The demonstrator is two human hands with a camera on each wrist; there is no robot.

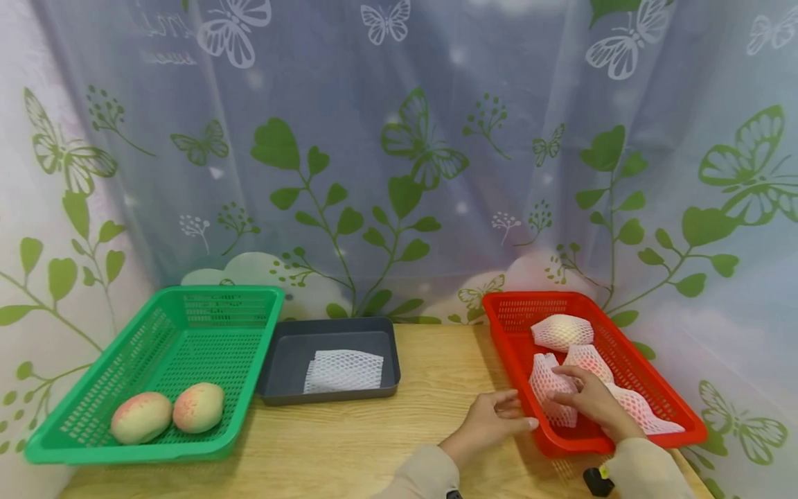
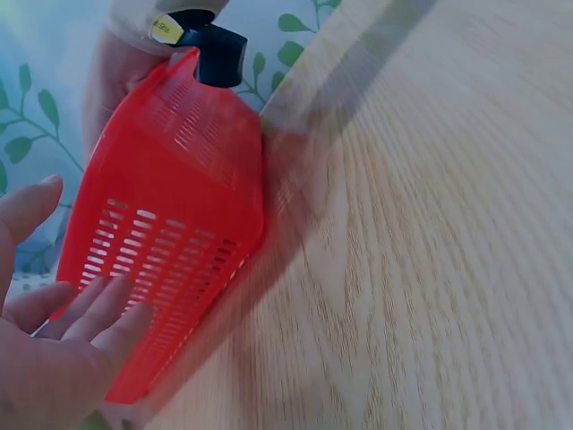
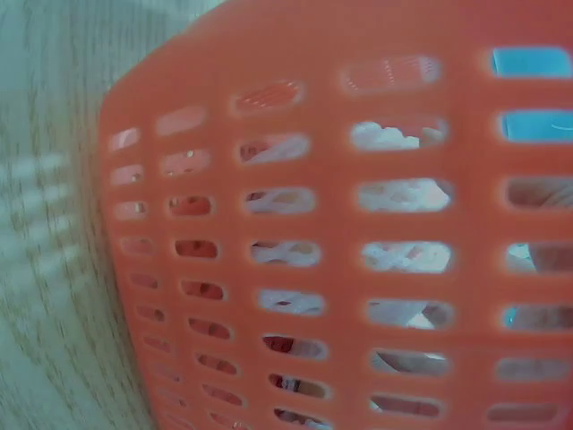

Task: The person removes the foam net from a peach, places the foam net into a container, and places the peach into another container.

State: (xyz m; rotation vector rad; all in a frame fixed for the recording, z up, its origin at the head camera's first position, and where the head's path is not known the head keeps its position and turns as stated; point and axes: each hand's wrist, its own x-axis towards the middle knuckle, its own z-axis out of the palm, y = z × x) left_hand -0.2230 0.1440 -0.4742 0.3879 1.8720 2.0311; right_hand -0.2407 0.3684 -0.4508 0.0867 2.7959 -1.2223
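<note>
In the head view my right hand (image 1: 595,402) reaches into the red basket (image 1: 501,326) and grips a peach in a white foam net (image 1: 548,391) near the basket's left wall. More net-wrapped peaches lie around it: a pale one (image 1: 563,333) at the back, a pink one (image 1: 589,360) in the middle and another (image 1: 642,409) at the front right. My left hand (image 1: 489,423) is just outside the basket's left side, palm turned toward it, fingers loosely extended and holding nothing. The right wrist view shows mostly the basket's slotted wall (image 3: 331,224), which hides much of the peaches and the hand.
A dark grey tray (image 1: 283,360) holding flattened white foam nets (image 1: 346,371) stands at the middle left of the wooden table (image 1: 349,443). Left of it is a green basket (image 1: 246,333) with two bare peaches (image 1: 199,407) at its front. A patterned curtain (image 1: 349,138) hangs behind.
</note>
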